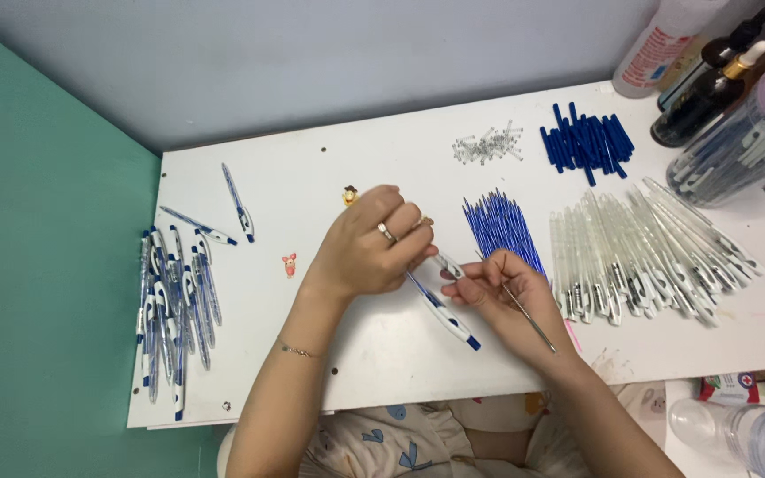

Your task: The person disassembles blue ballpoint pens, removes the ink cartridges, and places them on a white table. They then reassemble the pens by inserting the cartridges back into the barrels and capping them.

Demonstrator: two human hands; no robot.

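- Left hand (367, 248) has its grip closed around the upper end of a blue and white pen (443, 310), which slants down across the white surface (312, 177) just in front of the fan of blue refills (502, 226).
- Right hand (506, 296) pinches a thin metal rod (524, 312) between its fingers and touches the pen right beside the left hand's fingertips.
- Risk as I see it: the rod is skinny and held only lightly, so a twist could let it slip out and roll toward the surface edge, away from the refills.
- The pen's lower end hangs free, so pushing too hard could bend it or pop a part loose.
- The clear barrels (648, 257) lie just right of the refills, close to the right wrist. A careless elbow swing would scatter them.
- The tiny springs (489, 146) behind the refills look easy to knock around too.
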